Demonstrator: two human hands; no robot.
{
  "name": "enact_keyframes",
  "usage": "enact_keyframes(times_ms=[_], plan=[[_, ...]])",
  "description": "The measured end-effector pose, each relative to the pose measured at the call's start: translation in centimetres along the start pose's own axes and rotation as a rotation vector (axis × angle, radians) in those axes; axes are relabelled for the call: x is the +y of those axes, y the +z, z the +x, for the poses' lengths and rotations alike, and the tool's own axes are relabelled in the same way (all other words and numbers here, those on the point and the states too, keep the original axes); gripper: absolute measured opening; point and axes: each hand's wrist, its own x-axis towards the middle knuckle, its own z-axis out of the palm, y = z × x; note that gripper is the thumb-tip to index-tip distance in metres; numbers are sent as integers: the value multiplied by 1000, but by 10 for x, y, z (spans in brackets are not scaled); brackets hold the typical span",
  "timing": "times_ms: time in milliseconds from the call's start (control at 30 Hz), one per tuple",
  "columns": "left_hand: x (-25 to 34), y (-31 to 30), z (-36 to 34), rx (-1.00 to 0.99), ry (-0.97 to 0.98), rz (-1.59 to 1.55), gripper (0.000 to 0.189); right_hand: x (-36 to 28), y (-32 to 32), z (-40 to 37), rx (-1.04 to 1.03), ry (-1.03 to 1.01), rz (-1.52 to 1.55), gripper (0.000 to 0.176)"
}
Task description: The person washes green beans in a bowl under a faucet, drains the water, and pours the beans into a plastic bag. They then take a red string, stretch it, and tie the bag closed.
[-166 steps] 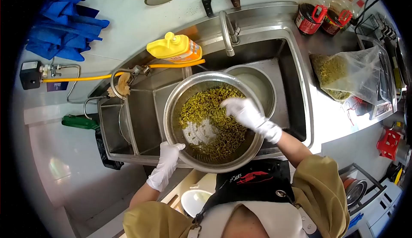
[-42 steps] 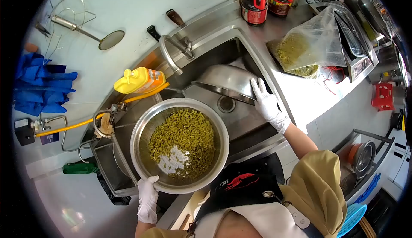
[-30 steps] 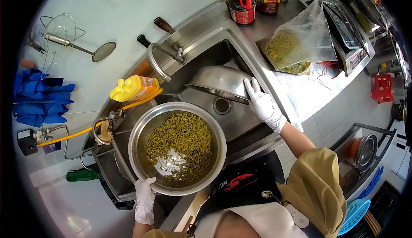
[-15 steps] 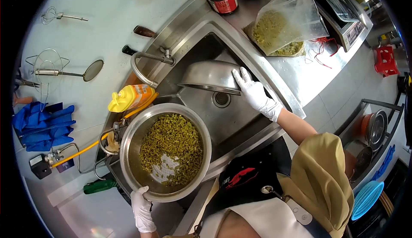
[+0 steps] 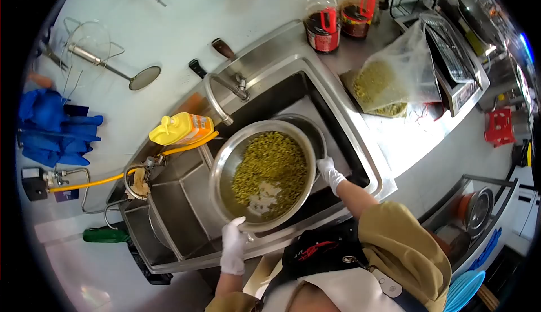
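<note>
Two white-gloved hands hold one large bowl (image 5: 221, 168) over the sink (image 5: 360, 165). Nearest, the left hand (image 5: 233, 244) is clenched on the bowl's near rim, thumb over the edge. The right hand (image 5: 328, 171) is curled round its right rim. The bowl is round, of shiny steel and tipped toward the left hand. It holds a heap of short chopped green pieces (image 5: 273, 160), wet and glossy, with a pale foamy patch (image 5: 260, 192) at the low side. Just behind it, in the basin, the rim of a second bowl (image 5: 315, 130), also steel, shows. Beyond stand one curved metal tap (image 5: 217, 95) and one yellow plastic bottle (image 5: 183, 129) lying on its side. Farther right, one clear plastic bag (image 5: 394, 70) of the same greens slumps on the counter. Two dark bottles (image 5: 322, 27) with red handles stand by the wall, where one round wire skimmer (image 5: 143, 78) hangs.
</note>
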Motion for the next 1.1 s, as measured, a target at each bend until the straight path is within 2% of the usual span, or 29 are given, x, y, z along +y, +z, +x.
enact_keyframes(times_ms=[33,67,167,267,367,433,467,500,533,633,667,700,733,767,800,833,900,933,1000,1100], plan=[[-9,14,24,42,-185,-258,18,21,4,17,-48,55,156,32],[-15,33,31,-21,-68,-461,23,31,3,21,-89,107,225,33],[-42,57,80,-40,-102,-434,20,24,-22,15,-149,202,113,34],[-54,87,108,10,-117,-484,22,-4,-58,6,-76,103,-208,35],[-66,101,132,38,-102,-414,19,-73,-83,-32,45,-277,-306,35],[-87,104,158,71,-123,-386,17,-146,-85,-61,13,-517,-485,32],[-99,104,171,54,-59,-407,19,-147,-79,-38,-45,-543,-358,28],[-107,102,179,36,9,-425,20,-169,-68,-35,-78,-603,-368,27],[-106,97,183,27,-67,-315,21,-200,-53,-49,-46,-703,-476,26],[-99,98,176,57,-35,-230,20,-246,2,-29,-122,-961,-515,28],[-130,98,204,145,186,162,22,-259,24,-18,-133,-1052,-521,29],[-152,100,230,114,34,294,37,-277,46,-14,-119,-1121,-553,31],[-154,105,231,174,65,373,40,-297,63,-18,-82,-1218,-676,37],[-157,113,232,229,95,454,43,-321,78,-29,-91,-1227,-728,42],[-177,118,244,214,257,284,49,-335,94,-29,-95,-1334,-688,46],[-194,124,256,210,252,278,49,-347,109,-25,-97,-1333,-697,46],[-210,134,267,241,658,187,52,-366,133,-15,-82,-1574,-845,44],[-199,131,257,239,653,183,52,-371,139,-15,-85,-1573,-851,44],[-170,116,228,-2,167,441,52,-383,143,-20,-200,-1378,-1078,41],[-180,115,234,30,95,485,48,-393,138,-28,-240,-1279,-1272,36]])
